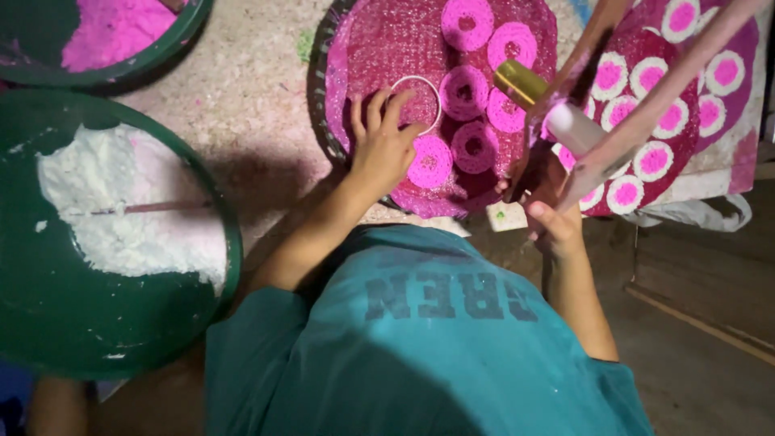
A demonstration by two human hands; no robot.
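Looking down past my teal shirt (420, 339), I see my two forearms reaching out over the floor (242, 105), which is dusted with pale powder. Nearest on my left sits a big green basin (48, 315) with a heap of white powder (121, 210) in it and a thin stick (153, 207) lying across the heap.

My right hand (553, 214) is closer to me than the left. Its fingers (549, 220) are clenched around a small bottle (557, 109) with a gold cap and a whitish body, tilted with the cap up and to the left. Pale pink slats (654, 97) cross in front of it, so I cannot tell exactly how the grip sits.

My left hand (383, 145) reaches further, onto a round tray (379, 40) coated in glittery magenta. Its fingers (395, 105) rest curled on a thin white ring (416, 103) lying flat on the tray, touching its near-left rim rather than lifting it. Just beside the ring, to the right and above, lie pink coils (484, 89), each a ring of bright pink with a darker centre.

Beyond to the right, a second magenta tray (686, 137) carries white-edged discs (652, 160) with pink middles. Far at the top left, another green basin (161, 48) holds pink powder (113, 28).
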